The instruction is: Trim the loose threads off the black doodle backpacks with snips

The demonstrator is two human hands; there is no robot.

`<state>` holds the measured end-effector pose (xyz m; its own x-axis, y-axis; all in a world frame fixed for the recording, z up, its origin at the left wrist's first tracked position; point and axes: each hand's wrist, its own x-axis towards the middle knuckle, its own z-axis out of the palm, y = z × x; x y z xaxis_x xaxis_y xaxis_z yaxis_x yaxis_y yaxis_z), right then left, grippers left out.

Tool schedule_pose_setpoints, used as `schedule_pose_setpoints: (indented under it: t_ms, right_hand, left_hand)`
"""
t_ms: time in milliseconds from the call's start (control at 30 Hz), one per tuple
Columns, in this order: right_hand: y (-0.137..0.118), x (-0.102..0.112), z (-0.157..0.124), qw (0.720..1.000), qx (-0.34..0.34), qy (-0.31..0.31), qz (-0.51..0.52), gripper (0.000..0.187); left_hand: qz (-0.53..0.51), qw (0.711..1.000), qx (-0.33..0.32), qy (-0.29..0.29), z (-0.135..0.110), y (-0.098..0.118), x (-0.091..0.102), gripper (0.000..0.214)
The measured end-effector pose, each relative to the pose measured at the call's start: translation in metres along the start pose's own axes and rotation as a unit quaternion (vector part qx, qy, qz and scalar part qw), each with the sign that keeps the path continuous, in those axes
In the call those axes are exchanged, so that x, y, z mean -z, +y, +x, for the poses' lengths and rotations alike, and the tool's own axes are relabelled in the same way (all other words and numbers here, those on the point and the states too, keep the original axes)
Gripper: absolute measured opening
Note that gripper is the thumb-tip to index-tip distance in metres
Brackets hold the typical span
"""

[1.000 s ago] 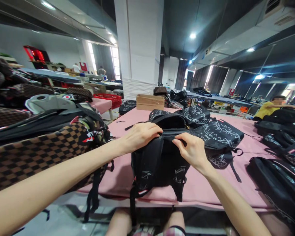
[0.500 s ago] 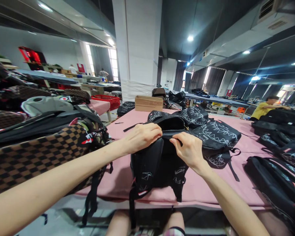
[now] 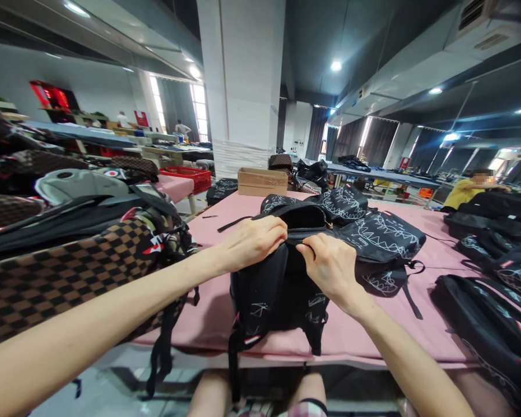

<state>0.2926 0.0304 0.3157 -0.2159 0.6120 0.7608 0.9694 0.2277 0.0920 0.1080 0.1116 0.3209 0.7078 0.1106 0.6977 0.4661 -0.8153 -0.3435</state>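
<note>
A black backpack (image 3: 282,289) with white scribble print stands upright at the near edge of the pink table (image 3: 226,301), its top open. My left hand (image 3: 252,240) is closed on the backpack's top rim at the left. My right hand (image 3: 327,266) pinches the rim at the middle, probably at the zipper, fingers curled together. The straps hang down over the table's front edge toward my knees.
More black printed backpacks (image 3: 373,231) lie behind it, and others (image 3: 490,324) at the right. Checkered brown bags (image 3: 65,272) pile up on the left. A cardboard box (image 3: 263,181) sits at the far end. A person in yellow (image 3: 464,194) sits far right.
My right hand has slid a little to the left along the backpack's top rim, toward my left hand. The left hand has stayed in place.
</note>
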Motion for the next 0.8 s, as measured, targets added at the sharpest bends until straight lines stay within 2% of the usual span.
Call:
schedule_pose_setpoints:
  t_ms: [133, 233, 300, 367, 400, 467, 533, 567, 600, 633, 700, 800]
  right_hand:
    - [-0.011, 0.009, 0.000, 0.998, 0.022, 0.002, -0.056, 0.022]
    - [-0.017, 0.011, 0.001, 0.998, 0.014, -0.006, -0.057, 0.019]
    - [-0.014, 0.008, 0.002, 1.000, -0.006, -0.019, -0.021, 0.018]
    - [-0.005, 0.004, 0.004, 0.996, -0.042, -0.034, 0.074, 0.016]
    - [0.001, 0.001, 0.004, 0.986, -0.062, -0.045, 0.147, 0.013]
    - [0.018, -0.004, 0.002, 0.940, -0.102, -0.064, 0.319, 0.011]
    - [0.035, -0.009, -0.006, 0.871, -0.150, -0.060, 0.463, 0.019]
    - [0.043, -0.013, -0.012, 0.843, -0.183, -0.044, 0.503, 0.025]
    - [0.050, -0.017, -0.018, 0.826, -0.219, -0.020, 0.520, 0.029]
    - [0.056, -0.023, -0.024, 0.818, -0.255, 0.005, 0.516, 0.031]
    - [0.065, -0.035, -0.036, 0.821, -0.305, 0.041, 0.481, 0.030]
    - [0.065, -0.047, -0.047, 0.824, -0.329, 0.038, 0.459, 0.029]
  left_hand:
    - [0.014, 1.000, -0.003, -0.008, 0.000, 0.002, -0.001, 0.013]
    - [0.012, 1.000, 0.006, -0.020, 0.003, 0.005, -0.002, 0.016]
    - [-0.025, 0.999, 0.033, -0.028, 0.006, 0.006, 0.001, 0.019]
    - [-0.113, 0.987, 0.110, -0.005, 0.003, 0.005, 0.011, 0.020]
    - [-0.172, 0.970, 0.173, 0.017, -0.001, 0.003, 0.017, 0.021]
    - [-0.308, 0.901, 0.304, 0.028, -0.019, -0.003, 0.031, 0.028]
    - [-0.425, 0.819, 0.382, -0.054, -0.046, -0.006, 0.039, 0.045]
    - [-0.457, 0.790, 0.396, -0.103, -0.059, -0.004, 0.040, 0.051]
    - [-0.469, 0.773, 0.407, -0.130, -0.070, -0.001, 0.039, 0.053]
    - [-0.472, 0.763, 0.422, -0.130, -0.078, 0.004, 0.035, 0.052]
    - [-0.486, 0.740, 0.459, -0.081, -0.081, 0.019, 0.023, 0.050]
    - [-0.564, 0.660, 0.495, -0.039, -0.062, 0.042, 0.003, 0.054]
